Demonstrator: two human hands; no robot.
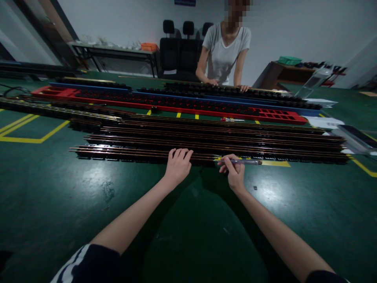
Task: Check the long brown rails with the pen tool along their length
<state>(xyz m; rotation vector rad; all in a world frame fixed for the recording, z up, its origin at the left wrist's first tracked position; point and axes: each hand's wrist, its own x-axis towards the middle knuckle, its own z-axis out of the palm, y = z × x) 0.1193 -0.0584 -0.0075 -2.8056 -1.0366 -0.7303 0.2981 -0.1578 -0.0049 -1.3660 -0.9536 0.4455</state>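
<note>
My left hand lies on the nearest of several long black strips with copper-coloured rods, its fingers stretched over the front edge. In my right hand is a screwdriver with a clear, purplish handle, held nearly level between thumb and fingers. Its thin tip points left, close to the front strip and to the right of my left hand. Whether the tip touches the strip I cannot tell. The strips lie side by side across the green table.
Behind the strips are a long red frame and blue rails. A second screwdriver lies between. A co-worker stands opposite, hands on the far strips. A phone is at the right, and a small dark piece near my right wrist.
</note>
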